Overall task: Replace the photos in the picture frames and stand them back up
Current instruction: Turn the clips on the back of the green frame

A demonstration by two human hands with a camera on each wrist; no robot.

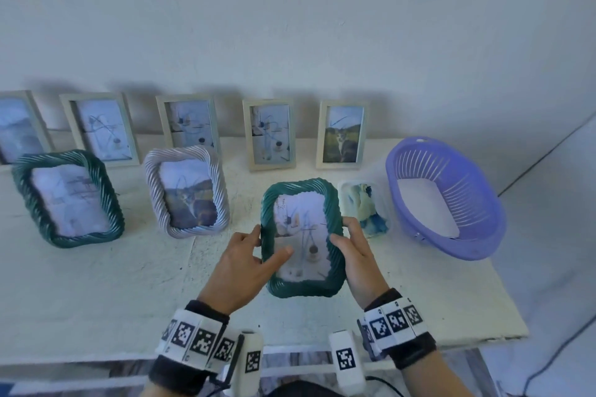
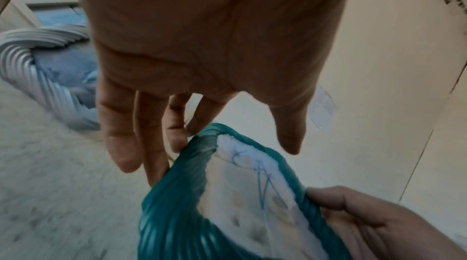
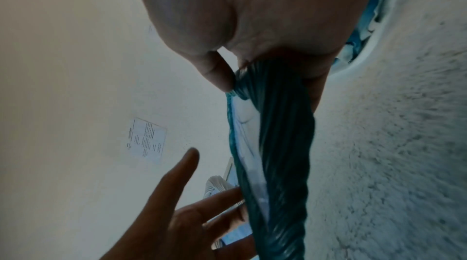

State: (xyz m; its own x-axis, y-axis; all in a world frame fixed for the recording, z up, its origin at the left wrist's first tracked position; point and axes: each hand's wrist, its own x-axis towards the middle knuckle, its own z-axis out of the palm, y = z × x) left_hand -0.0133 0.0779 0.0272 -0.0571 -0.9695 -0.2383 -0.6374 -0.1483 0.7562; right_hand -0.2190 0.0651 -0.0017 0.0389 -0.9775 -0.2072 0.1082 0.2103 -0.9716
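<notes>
- The person is holding one green twisted-rim picture frame (image 1: pixel 302 237) tilted above the white table (image 1: pixel 96 293), in front of the body and just near the clear container.
- The right hand (image 1: pixel 358 255) is gripping that frame's right edge, thumb on the front rim and fingers curled behind it.
- The left hand (image 1: pixel 240 267) is lying relaxed and spread: its fingertips (image 2: pixel 177 142) are touching the frame's left edge, and the thumb is reaching over the photo without pinching.
- Two more twisted-rim frames are standing to the left: another green one (image 1: pixel 66 198) and a grey one (image 1: pixel 187 190).
- Five plain pale frames (image 1: pixel 271 134) are standing in a row along the wall, the leftmost cut off by the picture's edge.
- One clear container (image 1: pixel 366 208) with blue and yellowish contents is sitting beside one purple basket (image 1: pixel 446 196).
</notes>
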